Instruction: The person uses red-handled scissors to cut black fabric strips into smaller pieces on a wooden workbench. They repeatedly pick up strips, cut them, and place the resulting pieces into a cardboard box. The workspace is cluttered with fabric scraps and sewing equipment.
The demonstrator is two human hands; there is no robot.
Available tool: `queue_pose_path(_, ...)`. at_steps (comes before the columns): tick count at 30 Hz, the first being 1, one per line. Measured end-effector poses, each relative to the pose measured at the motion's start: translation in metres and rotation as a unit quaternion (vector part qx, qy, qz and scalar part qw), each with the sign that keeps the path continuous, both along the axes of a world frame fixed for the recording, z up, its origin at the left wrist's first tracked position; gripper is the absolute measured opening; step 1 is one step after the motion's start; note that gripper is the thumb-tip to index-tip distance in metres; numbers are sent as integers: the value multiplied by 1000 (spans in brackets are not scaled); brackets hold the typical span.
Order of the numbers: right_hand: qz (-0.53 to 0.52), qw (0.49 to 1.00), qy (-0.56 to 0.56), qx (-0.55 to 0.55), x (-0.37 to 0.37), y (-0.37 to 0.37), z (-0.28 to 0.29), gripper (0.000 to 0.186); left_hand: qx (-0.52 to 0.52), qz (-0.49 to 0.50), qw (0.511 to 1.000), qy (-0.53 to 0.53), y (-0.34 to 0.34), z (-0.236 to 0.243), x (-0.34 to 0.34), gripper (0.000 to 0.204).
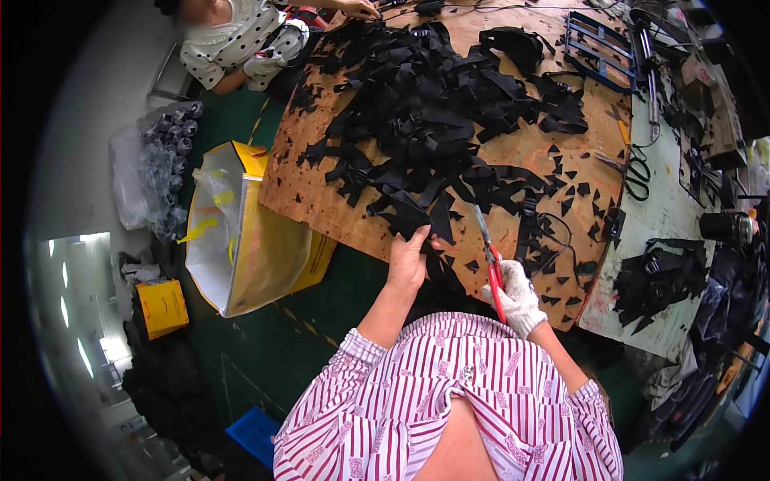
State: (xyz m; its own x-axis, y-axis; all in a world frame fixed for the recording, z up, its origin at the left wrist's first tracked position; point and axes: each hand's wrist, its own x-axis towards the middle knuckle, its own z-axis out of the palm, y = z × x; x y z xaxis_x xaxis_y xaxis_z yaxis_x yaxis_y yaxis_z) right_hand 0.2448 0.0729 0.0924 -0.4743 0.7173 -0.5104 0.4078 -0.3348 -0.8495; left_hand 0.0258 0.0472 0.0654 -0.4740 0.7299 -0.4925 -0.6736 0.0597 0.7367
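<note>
"Looking down from your remote seat, what does each hand have?"

"I see the bare left hand [407,263] with its grip pinched tight, thumb against fingers, on a black strip [414,216] over the near edge of the table [293,188]. The gloved right hand [520,298] is wrapped round red-handled scissors [491,255], tips pointing far, to the right of the strip."

"Are the blades parted?"

"I can't tell from here."

"How would that strip handle?"

"Light and soft, I'd judge, more limp than slippery, and hardly fragile. I'd pinch it flat near one end, thumb on top; a hold at its middle would probably let both ends droop. The scissors seem stiff and heavier, so I'd take them by the handles only."

"And around them?"

"A tangled black pile [417,104] covers much of the table's far part, and small dark triangles [583,189] lie scattered to the right."
</note>
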Motion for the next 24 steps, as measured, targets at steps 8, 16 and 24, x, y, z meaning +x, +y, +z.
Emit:
queue_pose_path(8,85,987,-77,109,5,0,7,67,-5,-22,999,34,6,8,22,3)
queue_pose_path(16,83,986,-89,115,5,4,8,69,25,-106,989,101,-3,12,39,6)
queue_pose_path(24,14,997,-19,68,9,-11,-6,51,6,-140,979,146,-3,19,41,1)
